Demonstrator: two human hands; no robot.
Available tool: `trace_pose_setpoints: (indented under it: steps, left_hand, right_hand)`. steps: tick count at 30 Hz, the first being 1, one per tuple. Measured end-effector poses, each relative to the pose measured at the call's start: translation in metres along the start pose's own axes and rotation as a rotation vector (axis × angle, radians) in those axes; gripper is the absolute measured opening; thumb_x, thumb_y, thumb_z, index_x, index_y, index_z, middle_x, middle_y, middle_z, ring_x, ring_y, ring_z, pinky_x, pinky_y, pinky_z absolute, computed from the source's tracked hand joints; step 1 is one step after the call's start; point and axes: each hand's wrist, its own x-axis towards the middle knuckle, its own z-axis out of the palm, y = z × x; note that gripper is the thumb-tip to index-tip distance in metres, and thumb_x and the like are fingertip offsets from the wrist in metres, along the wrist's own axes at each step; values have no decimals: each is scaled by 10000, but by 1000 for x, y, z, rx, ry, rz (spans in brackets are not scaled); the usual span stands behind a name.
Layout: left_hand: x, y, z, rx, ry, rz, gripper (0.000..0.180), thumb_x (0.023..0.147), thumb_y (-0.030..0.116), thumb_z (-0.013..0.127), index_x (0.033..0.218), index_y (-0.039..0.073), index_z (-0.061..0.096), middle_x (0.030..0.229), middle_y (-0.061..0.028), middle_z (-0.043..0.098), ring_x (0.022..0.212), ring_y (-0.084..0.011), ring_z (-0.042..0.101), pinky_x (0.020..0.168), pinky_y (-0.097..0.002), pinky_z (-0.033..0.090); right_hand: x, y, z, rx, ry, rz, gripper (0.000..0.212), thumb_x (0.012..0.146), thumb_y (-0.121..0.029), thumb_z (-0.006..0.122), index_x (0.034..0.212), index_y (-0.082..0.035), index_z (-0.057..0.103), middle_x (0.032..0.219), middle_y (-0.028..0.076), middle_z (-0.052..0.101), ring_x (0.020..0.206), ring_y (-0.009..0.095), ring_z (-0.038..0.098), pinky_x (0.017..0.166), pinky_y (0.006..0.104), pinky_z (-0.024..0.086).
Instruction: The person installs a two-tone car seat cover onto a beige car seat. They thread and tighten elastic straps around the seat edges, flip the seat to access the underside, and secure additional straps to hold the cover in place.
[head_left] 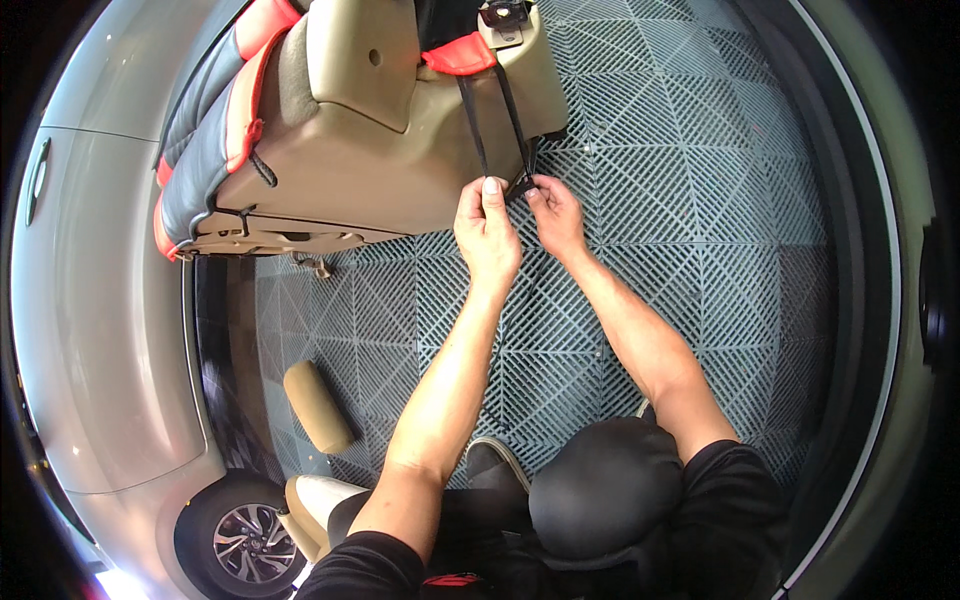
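Note:
In front of me stands a car seat (pixel 390 185) with a tan plastic shell. Two thin black straps (pixel 508 108) run down from a red-edged cover flap (pixel 461 55) at its top. My left hand (pixel 488 232) pinches the left strap between thumb and fingers. Close beside it, my right hand (pixel 557 215) is closed on a small black buckle (pixel 521 187) where the other strap comes down. Fingertips partly hide the buckle, so I cannot tell how the straps pass through it. Grey quilted fabric with red trim, part of the seat cover (pixel 195 195), drapes over the seat's left side.
A tan cylindrical cushion (pixel 318 407) lies on the grey ribbed floor tiles (pixel 700 250). To the left is a silver car (pixel 105 300) with a wheel (pixel 250 540) at lower left. A cream-coloured padded object (pixel 318 510) stands by the wheel.

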Motion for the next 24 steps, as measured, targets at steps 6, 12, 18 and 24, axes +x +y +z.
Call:
trace_pose_setpoints:
  steps: [6, 12, 18, 24]
  left_hand:
    - [-12, -13, -9, -58, -60, -119, 322, 1083, 339, 568, 1014, 34, 645, 683, 72, 472, 569, -15, 369, 497, -208, 294]
    - [-26, -16, -13, -65, -79, -182, 312, 1087, 327, 556, 1022, 34, 641, 689, 73, 470, 563, -15, 366, 490, -200, 284]
    - [-51, 0, -14, -81, -140, -198, 351, 1092, 347, 531, 999, 27, 641, 682, 65, 467, 562, -33, 367, 500, -225, 304]
    - [-111, -7, -40, 157, -221, -214, 282, 1082, 260, 541, 1036, 14, 671, 785, -40, 595, 714, -122, 543, 671, -311, 474]
  right_hand:
    - [5, -34, 0, 60, -136, 19, 378, 964, -53, 658, 1326, 16, 574, 873, 5, 627, 737, 55, 561, 645, 217, 465]
    - [1, -54, -8, 171, -125, 174, 307, 1003, -142, 636, 1284, -23, 610, 771, -25, 594, 599, 17, 462, 514, 169, 348]
    - [-28, -47, -24, 35, -189, 140, 297, 1051, -215, 610, 1264, -11, 647, 996, 50, 680, 862, 90, 630, 767, 233, 529]
    - [-1, -106, -15, 95, -174, -73, 385, 1068, -287, 565, 1326, -13, 642, 1326, 86, 659, 1179, 164, 612, 999, 322, 477]
